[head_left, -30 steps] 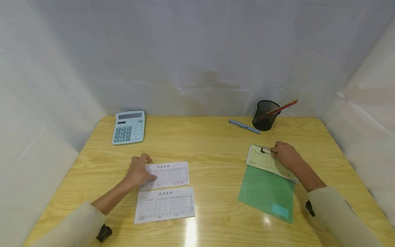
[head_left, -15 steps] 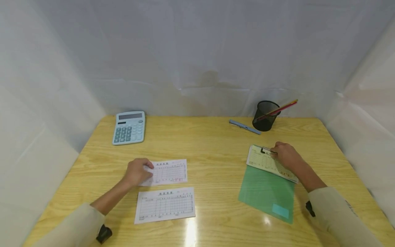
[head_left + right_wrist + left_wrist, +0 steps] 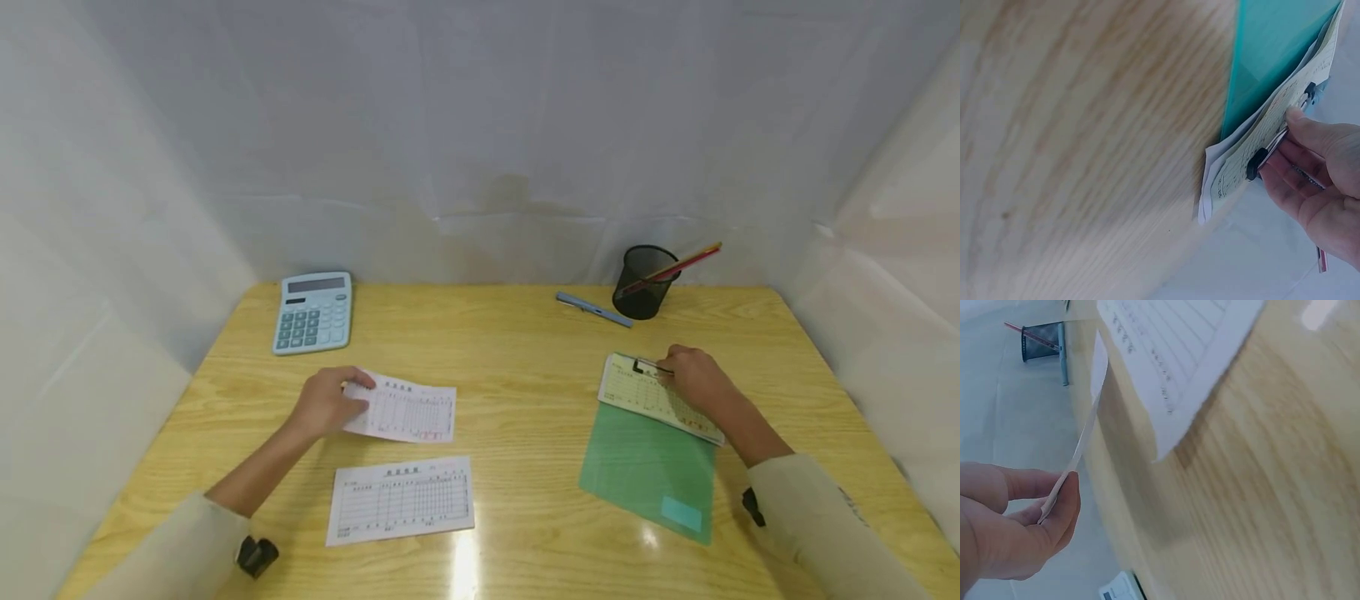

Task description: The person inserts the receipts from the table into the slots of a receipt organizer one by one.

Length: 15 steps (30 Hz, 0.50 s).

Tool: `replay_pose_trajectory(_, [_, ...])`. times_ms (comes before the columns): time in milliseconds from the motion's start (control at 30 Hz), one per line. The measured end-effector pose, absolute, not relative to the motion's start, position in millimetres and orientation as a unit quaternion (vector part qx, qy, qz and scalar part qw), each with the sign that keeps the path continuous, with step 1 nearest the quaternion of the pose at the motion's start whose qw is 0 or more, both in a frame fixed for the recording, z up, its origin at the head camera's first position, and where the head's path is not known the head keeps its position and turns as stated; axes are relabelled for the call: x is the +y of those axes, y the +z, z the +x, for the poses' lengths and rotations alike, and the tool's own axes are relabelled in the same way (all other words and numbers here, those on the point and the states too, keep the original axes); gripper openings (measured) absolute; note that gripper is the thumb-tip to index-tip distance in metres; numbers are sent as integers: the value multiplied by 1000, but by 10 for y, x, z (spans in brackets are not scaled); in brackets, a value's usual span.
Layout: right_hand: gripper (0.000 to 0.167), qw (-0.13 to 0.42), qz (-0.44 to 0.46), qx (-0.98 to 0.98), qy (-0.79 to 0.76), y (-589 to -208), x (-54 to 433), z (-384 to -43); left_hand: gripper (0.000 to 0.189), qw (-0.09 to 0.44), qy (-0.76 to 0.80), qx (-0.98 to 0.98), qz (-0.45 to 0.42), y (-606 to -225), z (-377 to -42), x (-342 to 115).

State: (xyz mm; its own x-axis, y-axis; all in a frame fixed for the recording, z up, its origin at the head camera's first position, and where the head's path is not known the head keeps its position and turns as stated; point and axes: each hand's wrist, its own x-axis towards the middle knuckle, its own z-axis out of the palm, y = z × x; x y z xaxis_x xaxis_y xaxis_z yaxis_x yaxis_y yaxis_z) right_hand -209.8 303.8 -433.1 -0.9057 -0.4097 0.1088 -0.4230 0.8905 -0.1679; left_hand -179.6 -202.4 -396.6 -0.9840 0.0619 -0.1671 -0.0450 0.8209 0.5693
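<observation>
My left hand (image 3: 330, 402) pinches the left edge of a white printed receipt slip (image 3: 412, 412), between thumb and fingers. The left wrist view shows the held slip (image 3: 1088, 422) edge-on, its near end raised off the table. Nearer me lies a second white printed form (image 3: 401, 500), flat on the wood. On the right, my right hand (image 3: 697, 379) holds the metal clip (image 3: 1280, 139) of a green clipboard (image 3: 648, 467). A yellow printed form (image 3: 637, 392) lies under that clip, with white paper (image 3: 1210, 156) beneath it. The fingers hide part of the clip.
A light blue calculator (image 3: 313, 312) lies at the back left of the wooden table (image 3: 517, 367). At the back right stands a black mesh pen cup (image 3: 647, 283) with pencils (image 3: 693, 257). A blue pen (image 3: 594, 309) lies beside the cup. White sheeting (image 3: 480, 167) encloses the table.
My left hand has taken the slip's left edge and raised it, moving it slightly away from me and off the nearer form. My right hand has stayed at the clip.
</observation>
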Motion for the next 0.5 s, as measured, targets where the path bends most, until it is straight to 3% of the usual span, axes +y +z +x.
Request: replay_pose_trajectory(500, [24,35,212,-972,94,-4355,3057,-2107,26,30,345,936,65,-3638,-1766,-1574])
